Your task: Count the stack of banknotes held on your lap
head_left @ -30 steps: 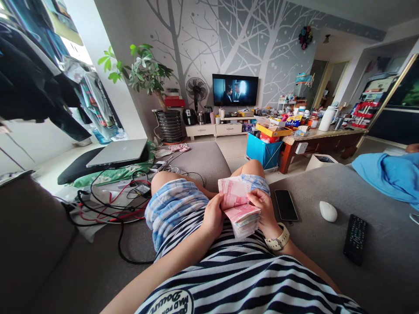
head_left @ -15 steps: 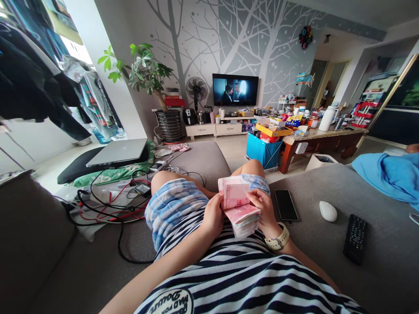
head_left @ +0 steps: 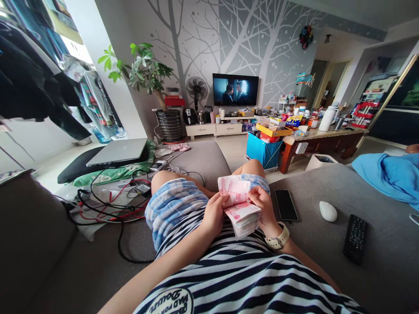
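Observation:
A folded stack of pink banknotes [head_left: 244, 213] is held over my lap, its lower part thick and its upper leaves standing up toward the knees. My left hand [head_left: 214, 213] is closed round the stack's left side, with the thumb on the notes near the fold. At the upper right edge, my right hand [head_left: 262, 204] pinches the raised banknotes [head_left: 234, 187] between thumb and fingers. A pale wristwatch [head_left: 277, 237] is on the right wrist. How many notes each hand grips cannot be made out.
On the grey sofa to the right lie a phone [head_left: 286, 205], a white mouse [head_left: 327, 211] and a black remote control [head_left: 355, 239]. Tangled cables [head_left: 121, 207] and a closed laptop [head_left: 118, 152] are at the left. A cluttered wooden table [head_left: 288, 141] stands ahead.
The raised notes show a different printed face, and the lower stack's top note now shows more of its print. Both hands stay almost in place, the right fingers shifting slightly.

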The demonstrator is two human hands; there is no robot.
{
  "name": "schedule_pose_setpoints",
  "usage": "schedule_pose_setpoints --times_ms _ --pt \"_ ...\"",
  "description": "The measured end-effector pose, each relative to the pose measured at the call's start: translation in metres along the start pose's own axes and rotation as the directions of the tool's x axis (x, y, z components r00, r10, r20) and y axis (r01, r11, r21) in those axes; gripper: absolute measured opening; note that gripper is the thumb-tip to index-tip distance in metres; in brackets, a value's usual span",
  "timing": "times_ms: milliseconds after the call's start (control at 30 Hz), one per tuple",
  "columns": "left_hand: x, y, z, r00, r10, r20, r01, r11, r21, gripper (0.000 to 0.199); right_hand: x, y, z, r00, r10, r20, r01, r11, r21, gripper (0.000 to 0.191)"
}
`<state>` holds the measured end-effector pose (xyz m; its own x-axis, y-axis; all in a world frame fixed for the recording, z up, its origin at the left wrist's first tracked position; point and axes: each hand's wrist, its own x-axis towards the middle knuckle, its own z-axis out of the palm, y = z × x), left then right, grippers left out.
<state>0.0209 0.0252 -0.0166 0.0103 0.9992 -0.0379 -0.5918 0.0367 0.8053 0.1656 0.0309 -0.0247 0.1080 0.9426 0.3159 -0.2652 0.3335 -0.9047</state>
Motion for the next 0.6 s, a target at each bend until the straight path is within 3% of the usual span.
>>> schedule_pose_setpoints --times_ms 200,600 --pt "-0.0005 0.0003 -0.0001 1.0 -0.011 0.011 0.011 1.0 0.013 0.024 0.0014 0.0025 0.0 0.998 0.057 0.031 -0.056 0.998 -0.011 0.027" --pt "0.0004 -0.0006 -0.0006 1.0 -0.007 -0.008 0.007 1.0 0.022 0.024 -0.0025 -0.0035 0.0021 0.998 0.054 0.022 -0.053 0.998 -0.033 0.03"
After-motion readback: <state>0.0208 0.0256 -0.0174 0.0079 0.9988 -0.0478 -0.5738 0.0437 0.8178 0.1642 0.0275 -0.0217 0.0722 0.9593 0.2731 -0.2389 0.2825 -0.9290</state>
